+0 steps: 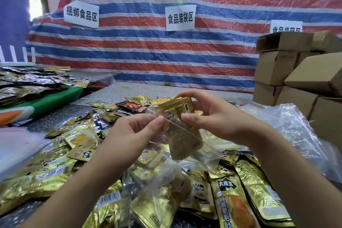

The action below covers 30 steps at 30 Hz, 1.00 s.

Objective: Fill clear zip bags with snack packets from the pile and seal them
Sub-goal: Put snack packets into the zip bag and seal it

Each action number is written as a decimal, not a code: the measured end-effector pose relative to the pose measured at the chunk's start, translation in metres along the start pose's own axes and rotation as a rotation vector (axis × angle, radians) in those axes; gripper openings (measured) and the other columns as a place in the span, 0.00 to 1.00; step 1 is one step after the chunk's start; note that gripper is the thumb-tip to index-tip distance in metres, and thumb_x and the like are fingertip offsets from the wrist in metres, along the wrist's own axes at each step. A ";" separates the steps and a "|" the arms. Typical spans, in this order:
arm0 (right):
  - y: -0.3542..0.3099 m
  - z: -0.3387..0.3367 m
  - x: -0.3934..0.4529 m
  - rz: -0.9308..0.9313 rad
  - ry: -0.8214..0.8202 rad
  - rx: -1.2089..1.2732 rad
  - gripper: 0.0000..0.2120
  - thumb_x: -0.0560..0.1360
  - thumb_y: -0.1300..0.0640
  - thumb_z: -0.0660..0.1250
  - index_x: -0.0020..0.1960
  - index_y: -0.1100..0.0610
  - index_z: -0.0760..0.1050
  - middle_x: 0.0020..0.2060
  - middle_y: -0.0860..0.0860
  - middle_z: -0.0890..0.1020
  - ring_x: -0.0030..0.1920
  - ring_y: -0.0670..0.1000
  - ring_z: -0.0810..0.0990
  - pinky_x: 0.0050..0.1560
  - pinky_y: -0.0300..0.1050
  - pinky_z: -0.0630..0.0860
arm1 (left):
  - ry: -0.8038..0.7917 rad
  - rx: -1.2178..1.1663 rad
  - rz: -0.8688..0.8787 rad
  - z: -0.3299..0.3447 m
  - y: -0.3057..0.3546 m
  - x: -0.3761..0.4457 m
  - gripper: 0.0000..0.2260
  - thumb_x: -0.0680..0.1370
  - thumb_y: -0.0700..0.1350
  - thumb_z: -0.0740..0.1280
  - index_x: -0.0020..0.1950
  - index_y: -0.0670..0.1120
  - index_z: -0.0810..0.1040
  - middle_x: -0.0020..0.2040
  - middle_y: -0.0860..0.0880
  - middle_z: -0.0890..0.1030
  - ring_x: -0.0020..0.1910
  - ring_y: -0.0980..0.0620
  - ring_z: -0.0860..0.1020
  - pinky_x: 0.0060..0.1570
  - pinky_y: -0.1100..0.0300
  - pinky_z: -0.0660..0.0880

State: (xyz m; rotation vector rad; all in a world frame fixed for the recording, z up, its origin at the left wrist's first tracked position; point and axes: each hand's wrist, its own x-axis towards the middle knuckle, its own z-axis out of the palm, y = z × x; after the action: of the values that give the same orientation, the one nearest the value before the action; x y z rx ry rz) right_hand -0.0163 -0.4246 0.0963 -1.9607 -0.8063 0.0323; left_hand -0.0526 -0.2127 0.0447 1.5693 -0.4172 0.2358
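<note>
Striped tarp (185, 52) red, white, blue across back wall, paper signs (180, 17) taped on it. Cardboard boxes (299, 72) stacked at right. Bench (129, 89) grey, speckled. Pile of snack packets (61, 155), mostly gold, some black, spread over near bench. Loose clear plastic (288, 126) heaped right of pile. Clear zip bag (185, 140) held above pile, between both hands, packets inside. Gold packet (177, 108) half in bag mouth. Left hand (133, 133) pinching bag's top edge. Right hand (216, 114) gripping gold packet, thumb on its lower end.
</note>
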 end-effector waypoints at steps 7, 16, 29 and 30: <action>-0.006 0.001 -0.004 0.016 -0.039 -0.146 0.17 0.79 0.60 0.67 0.64 0.43 0.73 0.57 0.52 0.82 0.52 0.52 0.84 0.51 0.55 0.83 | -0.009 0.042 0.006 0.001 -0.004 0.000 0.13 0.72 0.53 0.66 0.45 0.45 0.85 0.42 0.47 0.87 0.41 0.51 0.85 0.37 0.62 0.81; -0.005 0.009 -0.005 0.118 -0.023 -0.251 0.17 0.72 0.55 0.75 0.56 0.46 0.73 0.49 0.47 0.83 0.48 0.50 0.85 0.45 0.54 0.84 | -0.035 0.002 -0.015 0.003 0.002 -0.002 0.10 0.71 0.51 0.67 0.43 0.49 0.87 0.39 0.47 0.86 0.34 0.57 0.83 0.33 0.69 0.77; 0.000 0.031 0.002 -0.035 0.014 -0.352 0.03 0.77 0.56 0.71 0.46 0.55 0.82 0.38 0.50 0.84 0.39 0.46 0.82 0.43 0.50 0.80 | 0.144 0.110 0.034 0.004 -0.014 0.004 0.10 0.78 0.45 0.67 0.41 0.52 0.86 0.36 0.47 0.86 0.32 0.53 0.83 0.31 0.61 0.78; 0.000 0.029 0.001 -0.034 0.032 -0.370 0.05 0.78 0.54 0.69 0.47 0.54 0.82 0.39 0.48 0.84 0.41 0.45 0.82 0.43 0.48 0.80 | 0.173 0.090 0.053 0.003 -0.014 0.004 0.10 0.78 0.44 0.68 0.41 0.52 0.86 0.36 0.48 0.86 0.33 0.54 0.83 0.31 0.64 0.77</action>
State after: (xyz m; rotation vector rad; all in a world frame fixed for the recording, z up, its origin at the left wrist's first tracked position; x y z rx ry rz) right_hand -0.0254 -0.4014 0.0817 -2.2861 -0.8709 -0.1800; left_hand -0.0435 -0.2162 0.0334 1.6123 -0.3166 0.4328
